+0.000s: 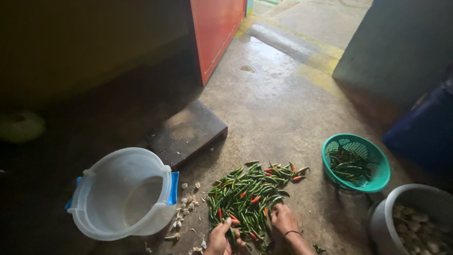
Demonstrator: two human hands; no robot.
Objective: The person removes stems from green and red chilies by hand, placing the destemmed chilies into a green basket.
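Down at the near edge, the left hand point(221, 240) pinches a green chilli between its fingertips at the bottom of the chilli pile point(250, 198). The right hand point(282, 220), a thin band on its wrist, rests curled on the same heap; I cannot tell whether it holds anything. The pile lies on the bare concrete floor point(273, 104), mostly green with a few red ones. Garlic skins point(186, 208) lie scattered just left, beside a tipped clear plastic tub point(123, 193). Right, a grey bucket point(415, 217); beyond it a teal basket point(356, 163) holding chillies. Farther off, a dark board point(186, 132) and a red door point(217, 28).
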